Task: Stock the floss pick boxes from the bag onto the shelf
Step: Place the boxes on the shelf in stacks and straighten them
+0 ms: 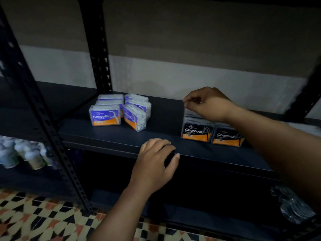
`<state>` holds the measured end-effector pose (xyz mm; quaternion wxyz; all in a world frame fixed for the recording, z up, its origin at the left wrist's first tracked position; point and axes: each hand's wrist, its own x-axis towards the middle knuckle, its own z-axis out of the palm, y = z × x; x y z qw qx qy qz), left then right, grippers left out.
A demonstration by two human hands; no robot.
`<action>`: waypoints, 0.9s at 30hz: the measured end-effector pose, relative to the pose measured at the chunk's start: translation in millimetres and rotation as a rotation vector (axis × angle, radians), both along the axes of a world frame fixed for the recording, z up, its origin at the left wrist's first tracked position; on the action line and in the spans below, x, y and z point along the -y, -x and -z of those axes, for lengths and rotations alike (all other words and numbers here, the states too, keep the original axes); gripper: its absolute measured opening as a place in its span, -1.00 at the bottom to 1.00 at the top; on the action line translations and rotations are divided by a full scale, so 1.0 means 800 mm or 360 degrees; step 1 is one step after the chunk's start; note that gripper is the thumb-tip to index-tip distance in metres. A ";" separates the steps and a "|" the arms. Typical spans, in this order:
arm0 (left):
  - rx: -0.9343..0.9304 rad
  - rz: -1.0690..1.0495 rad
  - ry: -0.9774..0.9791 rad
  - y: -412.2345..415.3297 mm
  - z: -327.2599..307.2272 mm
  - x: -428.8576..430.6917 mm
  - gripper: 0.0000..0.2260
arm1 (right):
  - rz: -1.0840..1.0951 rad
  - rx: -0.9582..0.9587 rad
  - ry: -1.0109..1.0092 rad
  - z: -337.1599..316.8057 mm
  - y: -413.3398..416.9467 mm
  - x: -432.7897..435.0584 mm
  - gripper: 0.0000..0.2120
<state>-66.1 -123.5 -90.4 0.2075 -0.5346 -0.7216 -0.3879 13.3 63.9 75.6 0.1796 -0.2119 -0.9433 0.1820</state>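
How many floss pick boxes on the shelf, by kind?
Smooth boxes: 6
Charcoal boxes: at least 3; the right hand covers the back of that row
Total: at least 9

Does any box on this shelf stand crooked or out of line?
Yes. In the left group, the front right clear plastic box with the blue and orange Smooth label is turned at an angle and leans, while the matching box beside it faces straight forward. The black Charcoal boxes stand in line.
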 end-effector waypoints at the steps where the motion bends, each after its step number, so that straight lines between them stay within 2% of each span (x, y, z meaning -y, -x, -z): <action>1: 0.0017 -0.0030 0.0043 0.004 -0.002 0.007 -0.74 | -0.0030 -0.0006 -0.0018 0.001 0.007 0.011 -0.85; 7: 0.0054 -0.0158 0.0277 0.028 -0.013 0.042 -0.65 | -0.0106 0.0006 -0.0129 0.021 0.057 0.068 -0.82; 15: 0.0161 -0.0219 0.0246 0.076 -0.008 0.082 -0.62 | -0.0071 0.0016 0.0011 0.055 0.125 0.103 -0.53; 21: 0.0281 -0.0194 0.0130 0.087 -0.002 0.090 -0.64 | 0.0080 -0.0031 0.0137 0.078 0.150 0.105 -0.66; 27: 0.0295 -0.0171 0.0079 0.095 0.002 0.087 -0.66 | 0.0151 -0.0040 0.0121 0.093 0.156 0.102 -0.65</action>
